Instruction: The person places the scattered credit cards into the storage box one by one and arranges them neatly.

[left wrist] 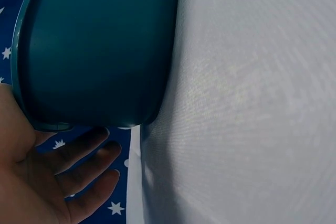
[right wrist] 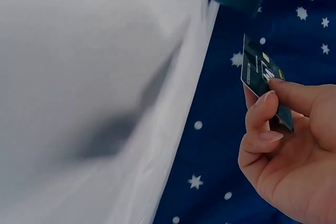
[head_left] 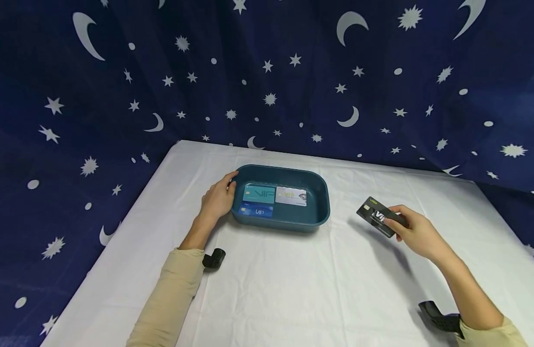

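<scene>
In the head view my right hand [head_left: 416,233] pinches a black VIP card [head_left: 374,215] between thumb and fingers, above the white cloth to the right of the dark teal plastic bin [head_left: 284,224]. The same card [right wrist: 254,66] is tilted up in the right wrist view. My left hand [head_left: 217,198] holds the bin's left rim with thumb and forefinger; its other fingers [left wrist: 86,174] stretch loosely beside the wall. On the bin's floor lie a teal VIP card [head_left: 258,193], a white VIP card [head_left: 291,196] and a blue VIP card [head_left: 256,210], whose lower edge is hidden by the near rim.
White cloth [head_left: 284,284] covers the table. A dark blue curtain [head_left: 293,82] with moons and stars hangs behind it and at the left. Black wrist devices [head_left: 214,259] show at both wrists.
</scene>
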Demonstrator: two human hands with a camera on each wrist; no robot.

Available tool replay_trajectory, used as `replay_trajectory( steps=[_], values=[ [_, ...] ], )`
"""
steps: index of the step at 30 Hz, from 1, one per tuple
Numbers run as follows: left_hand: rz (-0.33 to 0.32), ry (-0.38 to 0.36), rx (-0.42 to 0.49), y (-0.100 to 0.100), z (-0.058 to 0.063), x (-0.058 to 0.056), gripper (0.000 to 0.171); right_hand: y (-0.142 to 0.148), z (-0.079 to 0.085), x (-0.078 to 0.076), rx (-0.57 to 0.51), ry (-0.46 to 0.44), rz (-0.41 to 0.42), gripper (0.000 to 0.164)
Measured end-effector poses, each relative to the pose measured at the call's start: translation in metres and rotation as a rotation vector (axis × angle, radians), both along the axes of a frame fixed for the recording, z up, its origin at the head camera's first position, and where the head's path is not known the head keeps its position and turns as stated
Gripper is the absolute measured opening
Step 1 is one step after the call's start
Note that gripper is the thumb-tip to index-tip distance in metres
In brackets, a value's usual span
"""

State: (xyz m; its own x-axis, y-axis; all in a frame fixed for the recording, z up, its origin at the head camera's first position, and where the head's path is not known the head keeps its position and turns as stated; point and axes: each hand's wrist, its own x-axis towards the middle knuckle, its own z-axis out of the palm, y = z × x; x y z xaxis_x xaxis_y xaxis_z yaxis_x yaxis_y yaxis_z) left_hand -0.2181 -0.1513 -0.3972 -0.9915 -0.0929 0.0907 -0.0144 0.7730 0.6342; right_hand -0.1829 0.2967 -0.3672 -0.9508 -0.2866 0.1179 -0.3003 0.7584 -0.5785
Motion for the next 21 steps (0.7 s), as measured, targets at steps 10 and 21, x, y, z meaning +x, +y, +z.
replay_trajectory(
  steps=[10, 21],
  values=[
    [0.001, 0.004, -0.008, 0.000, -0.003, 0.000, 0.041, -0.033, 0.006, -0.013, -0.055, -0.001, 0.029, 0.026],
    [0.002, 0.015, 0.003, -0.001, -0.002, -0.001, 0.040, -0.055, 0.012, -0.018, -0.073, -0.009, -0.010, 0.032]
  ],
)
